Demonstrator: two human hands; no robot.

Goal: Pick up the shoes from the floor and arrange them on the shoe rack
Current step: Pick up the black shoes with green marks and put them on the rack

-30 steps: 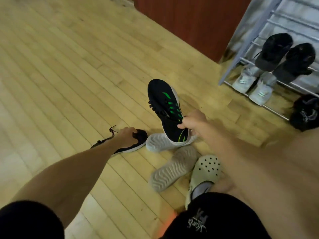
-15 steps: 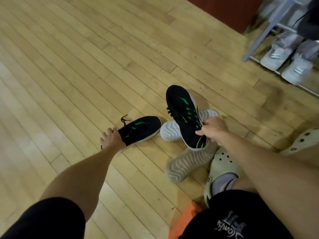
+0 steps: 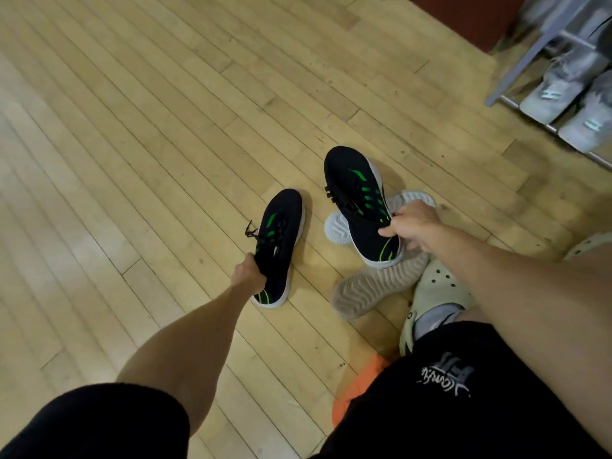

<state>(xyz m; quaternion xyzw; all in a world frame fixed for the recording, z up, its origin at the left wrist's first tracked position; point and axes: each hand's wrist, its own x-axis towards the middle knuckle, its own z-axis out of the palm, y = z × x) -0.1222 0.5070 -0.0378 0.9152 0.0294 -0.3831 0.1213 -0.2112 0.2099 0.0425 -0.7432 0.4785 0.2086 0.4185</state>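
Note:
Two black sneakers with green marks and white soles are held above the wooden floor. My left hand (image 3: 247,273) grips the left black sneaker (image 3: 281,240) at its collar, toe pointing away. My right hand (image 3: 410,226) grips the right black sneaker (image 3: 356,197) near its heel opening, toe raised. Beneath them lie two overturned pale shoes, a white-soled shoe (image 3: 336,225) and a grey-soled shoe (image 3: 374,291). The shoe rack (image 3: 530,58) stands at the top right with a pair of light grey sneakers (image 3: 559,91) on its lowest rail.
A cream clog (image 3: 433,293) is on my foot by the grey-soled shoe. Something orange (image 3: 359,389) shows under my black shorts. A dark red cabinet (image 3: 463,14) stands left of the rack. Bare wooden floor stretches to the left.
My left hand has closed on the left black sneaker, lifted it and turned its toe away from me. The view has tilted down, so less of the rack shows.

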